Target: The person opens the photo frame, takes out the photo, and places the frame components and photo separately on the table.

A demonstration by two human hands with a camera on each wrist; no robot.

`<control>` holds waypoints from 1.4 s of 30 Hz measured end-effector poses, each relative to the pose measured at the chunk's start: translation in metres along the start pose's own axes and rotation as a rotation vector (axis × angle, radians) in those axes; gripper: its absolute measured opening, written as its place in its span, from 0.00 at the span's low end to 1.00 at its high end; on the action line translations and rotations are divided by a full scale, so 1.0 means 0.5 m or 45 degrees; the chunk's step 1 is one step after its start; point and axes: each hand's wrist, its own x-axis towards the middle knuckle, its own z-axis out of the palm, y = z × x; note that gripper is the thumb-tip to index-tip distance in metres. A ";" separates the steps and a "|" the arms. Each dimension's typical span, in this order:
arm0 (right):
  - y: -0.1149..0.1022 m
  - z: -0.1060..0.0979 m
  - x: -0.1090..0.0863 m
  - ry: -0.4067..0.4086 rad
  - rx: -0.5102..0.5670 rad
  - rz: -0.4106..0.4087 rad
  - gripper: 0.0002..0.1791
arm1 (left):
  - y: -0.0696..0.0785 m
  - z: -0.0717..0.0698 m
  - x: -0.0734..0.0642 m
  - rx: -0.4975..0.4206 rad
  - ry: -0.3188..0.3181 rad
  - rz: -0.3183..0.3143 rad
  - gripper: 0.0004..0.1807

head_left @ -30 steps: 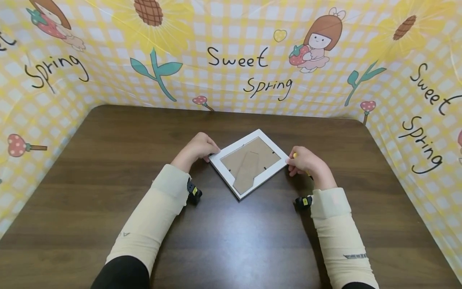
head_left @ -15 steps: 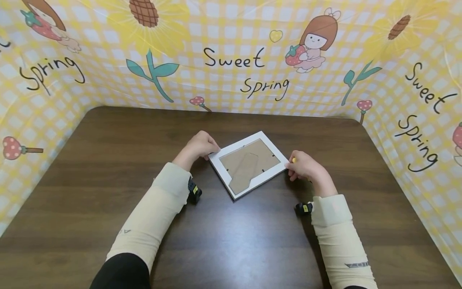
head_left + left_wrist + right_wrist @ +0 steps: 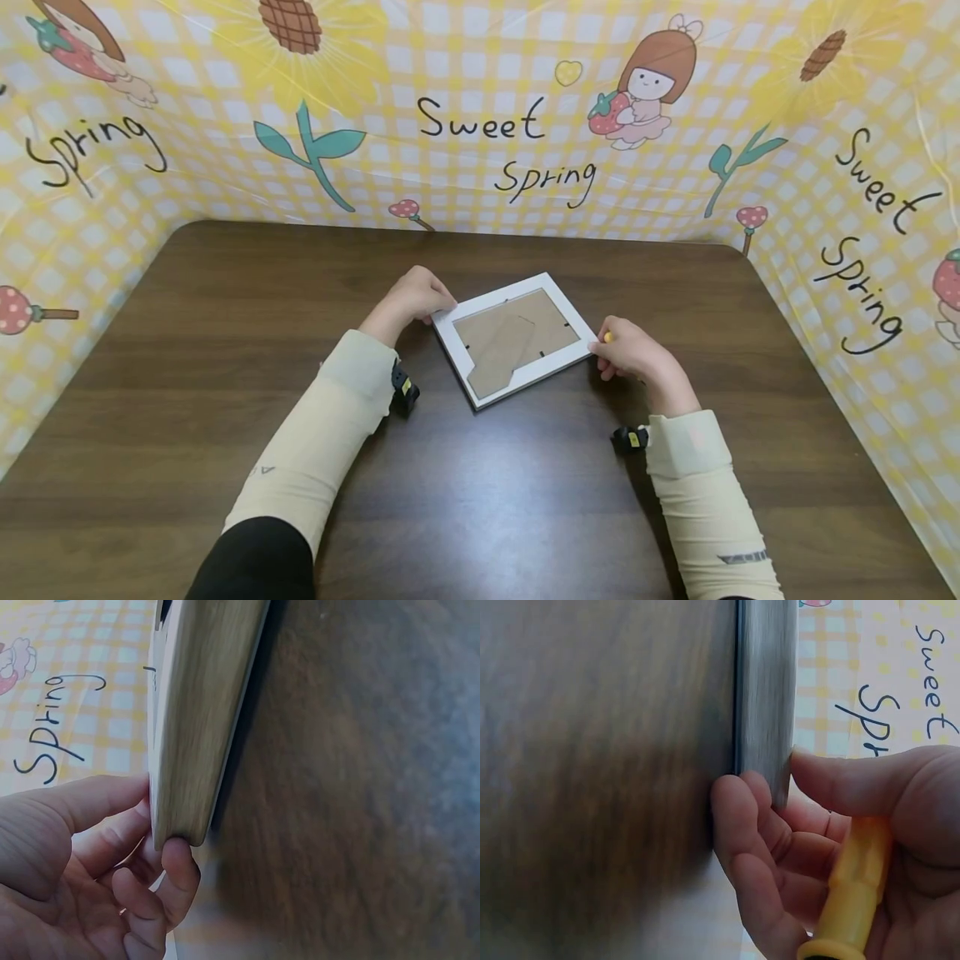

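A white picture frame [image 3: 528, 373] lies back side up in the head view, set at an angle. Its brown backboard [image 3: 555, 321] shows, with a stand leg [image 3: 501, 354] flat against it and small dark tabs along the edges. My left hand [image 3: 412, 298] pinches the left corner between thumb and fingers. At the opposite corner, my right hand [image 3: 633, 346] grips the frame with thumb and fingertips. Tucked in the right palm is a tool with a yellow handle [image 3: 855, 889]; its working end is out of sight. Whether the frame touches the table throughout, I cannot tell.
Under the hands is a dark wooden table [image 3: 480, 517] with light glare at its middle. A yellow checked cloth [image 3: 465, 50] printed with flowers and lettering rises behind the table and along both sides.
The picture frame has turned a little clockwise in the head view. My right hand has come slightly nearer, while the left has shifted slightly away. The head view has also drifted a bit.
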 end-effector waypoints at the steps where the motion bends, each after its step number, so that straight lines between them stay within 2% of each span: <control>1: -0.002 0.002 -0.001 0.000 -0.001 -0.004 0.08 | -0.001 -0.001 0.000 0.004 0.003 -0.003 0.14; 10: -0.010 0.012 -0.004 -0.019 -0.011 -0.028 0.09 | -0.008 -0.014 0.006 0.028 0.040 0.006 0.13; 15: -0.006 0.003 -0.005 -0.040 0.018 -0.039 0.10 | -0.016 -0.013 0.001 -0.028 0.037 -0.020 0.15; 18: -0.004 -0.011 -0.003 -0.030 0.049 -0.027 0.11 | -0.027 -0.015 -0.008 -0.090 0.038 -0.060 0.17; 23: -0.016 -0.039 0.016 0.077 0.060 -0.017 0.15 | -0.044 -0.029 -0.032 -0.228 0.054 -0.147 0.17; 30: -0.058 -0.063 0.054 0.096 0.007 -0.001 0.18 | -0.065 -0.032 -0.077 -0.631 -0.055 -0.218 0.21; 33: -0.079 -0.065 0.075 0.087 -0.030 -0.007 0.19 | -0.073 -0.023 -0.094 -0.739 -0.057 -0.235 0.22; 37: -0.106 -0.063 0.103 0.064 -0.043 0.014 0.20 | -0.074 -0.006 -0.113 -0.785 -0.046 -0.252 0.22; 42: -0.133 -0.058 0.129 0.020 0.013 0.046 0.22 | -0.065 0.012 -0.122 -0.794 -0.045 -0.246 0.22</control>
